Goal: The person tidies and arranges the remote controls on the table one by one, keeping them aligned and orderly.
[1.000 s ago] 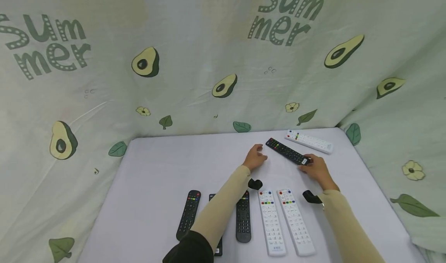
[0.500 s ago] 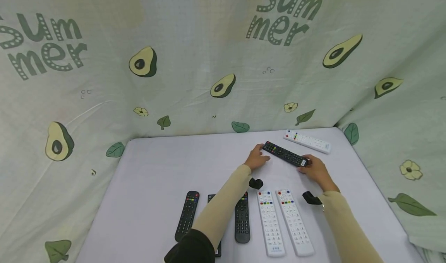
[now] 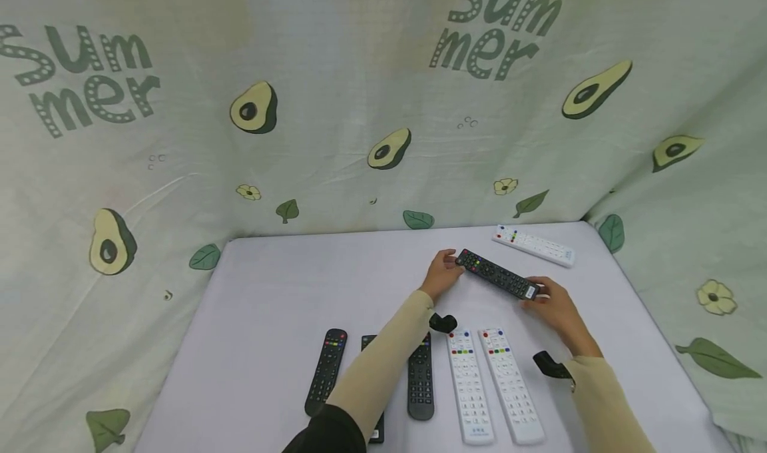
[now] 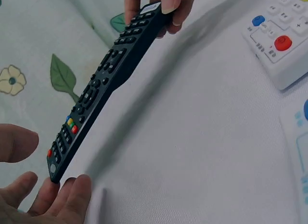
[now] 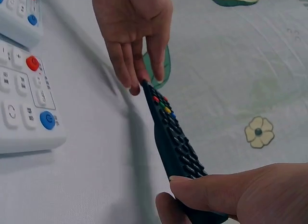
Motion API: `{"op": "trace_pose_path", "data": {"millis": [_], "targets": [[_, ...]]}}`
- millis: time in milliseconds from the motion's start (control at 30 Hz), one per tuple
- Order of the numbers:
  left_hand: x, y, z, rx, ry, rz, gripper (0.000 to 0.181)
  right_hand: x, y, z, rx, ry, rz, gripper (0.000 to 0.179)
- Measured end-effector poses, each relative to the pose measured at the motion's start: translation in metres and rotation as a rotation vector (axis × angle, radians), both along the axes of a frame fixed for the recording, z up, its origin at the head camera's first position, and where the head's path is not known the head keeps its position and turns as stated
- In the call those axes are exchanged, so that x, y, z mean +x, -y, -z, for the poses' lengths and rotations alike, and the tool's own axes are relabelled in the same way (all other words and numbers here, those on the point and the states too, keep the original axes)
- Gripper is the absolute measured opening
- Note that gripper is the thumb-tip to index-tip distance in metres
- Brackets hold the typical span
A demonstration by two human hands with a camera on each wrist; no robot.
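A black remote control [image 3: 497, 275] with colored buttons hangs slantwise over the white table, casting a shadow below it in the left wrist view. My right hand [image 3: 554, 306] pinches its lower end, thumb on one long edge in the right wrist view. At the opposite end, my left hand [image 3: 442, 276] has its fingertips [image 4: 83, 185] right at the remote's tip. The left thumb [image 4: 19, 143] stands apart from the remote, and the fingers look mostly straight in the right wrist view. Behind the black remote lies a white remote [image 3: 533, 245].
Two white remotes [image 3: 470, 390] [image 3: 512, 390] lie side by side at the front. Left of them are black remotes [image 3: 420, 380] [image 3: 326, 370], with another black remote [image 3: 377, 433] partly hidden under my left sleeve. A printed cloth [image 3: 323, 106] hangs behind the table [image 3: 269, 293].
The left hand, apart from the black remote a second ago, now has fingertips at its end. The right hand and that remote have shifted slightly right and toward me.
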State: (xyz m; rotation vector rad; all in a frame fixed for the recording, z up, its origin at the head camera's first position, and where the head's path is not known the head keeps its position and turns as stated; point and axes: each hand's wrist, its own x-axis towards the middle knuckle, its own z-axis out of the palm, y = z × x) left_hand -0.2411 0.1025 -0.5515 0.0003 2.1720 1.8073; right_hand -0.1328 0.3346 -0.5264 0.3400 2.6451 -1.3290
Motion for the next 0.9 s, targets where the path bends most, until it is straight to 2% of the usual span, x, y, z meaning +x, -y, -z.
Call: {"op": "trace_pose_path", "data": {"millis": [133,267,500,900], "targets": [[0.004,0.004,-0.003,0.158,0.067,-0.046,0.046,0.014,0.004,-0.006,-0.051,0.004,-0.008,0.068],[0.011,0.008,-0.007,0.283,0.099,-0.056,0.038,0.028,0.008,-0.011,-0.113,0.018,-0.025,0.068],[0.024,0.015,-0.011,0.268,0.073,-0.031,0.027,0.048,0.013,-0.011,-0.243,0.023,-0.048,0.057],[0.044,0.024,-0.023,0.255,0.063,0.012,0.02,0.077,0.023,-0.009,-0.273,0.01,-0.049,0.055]]}}
